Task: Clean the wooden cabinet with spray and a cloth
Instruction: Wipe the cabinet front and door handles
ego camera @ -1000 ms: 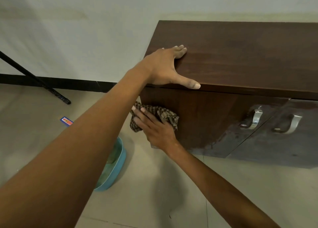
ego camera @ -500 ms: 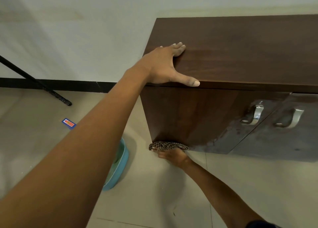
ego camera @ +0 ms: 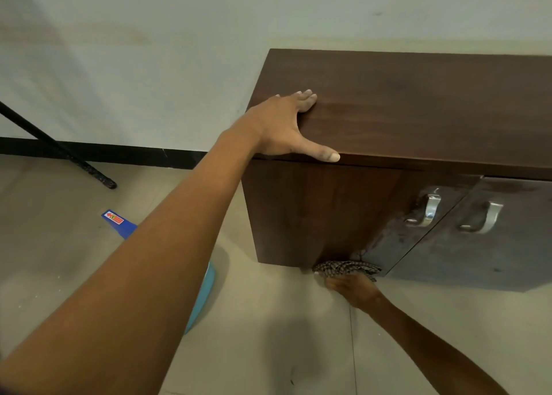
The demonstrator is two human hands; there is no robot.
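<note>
Since a second ago the right hand [ego camera: 349,288] has dropped from mid-height on the brown panel to the bottom edge of the wooden cabinet [ego camera: 418,111], and over the last half second it has slid rightward along that edge, toward the lower corner of the nearer door. It holds the checked cloth [ego camera: 346,267] bunched against the foot of the panel, just above the floor [ego camera: 268,335]. Its fingers are blurred and hidden behind the cloth, so I cannot tell whether they curl around it or press it flat. The left hand [ego camera: 286,126] has not shifted: it lies palm-down on the cabinet top near the left front corner, fingers straight and pressed together, thumb spread wide along the front edge, seemingly as a brace. Judging by this, the panel left of the doors is getting its final low stroke. The two doors with metal handles [ego camera: 427,212] look mottled and smeared, so they probably still need wiping. Whether the top has been cleaned cannot be told. No spray bottle is in view; a blue basin [ego camera: 206,293] sits on the floor, partly behind the left forearm.
</note>
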